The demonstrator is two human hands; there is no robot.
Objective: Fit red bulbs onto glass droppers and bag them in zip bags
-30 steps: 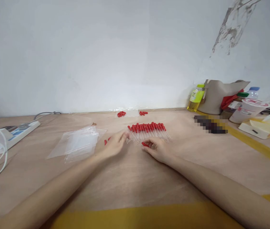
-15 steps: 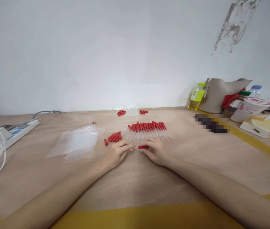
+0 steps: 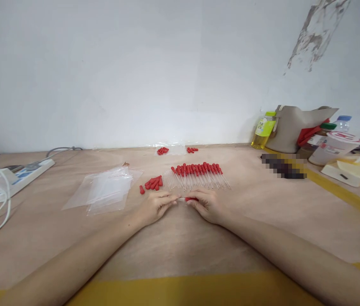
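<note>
My left hand (image 3: 157,208) pinches a thin clear dropper tube (image 3: 182,199), most of which its fingers hide. Facing it, my right hand (image 3: 208,206) is closed around a red rubber bulb (image 3: 191,199). Tube and bulb lie in one line and meet between the hands; how deep the tube sits in the bulb I cannot make out. Just beyond the hands is a row of droppers with red bulbs (image 3: 199,169), with bare clear tubes (image 3: 170,179) at its left end. Loose red bulbs (image 3: 153,183) lie in a small heap beyond my left hand, one single bulb (image 3: 142,190) apart.
Clear plastic bags (image 3: 106,191) are stacked on the left, near a white power strip (image 3: 33,174) with cables. Against the wall lie small bags with red bulbs (image 3: 163,151). A yellow-green bottle (image 3: 263,130), a grey bag (image 3: 283,129) and a lidded cup (image 3: 336,148) stand at right.
Both hands keep their hold, with the tube and bulb in nearly the same place. The whole view has shifted slightly.
</note>
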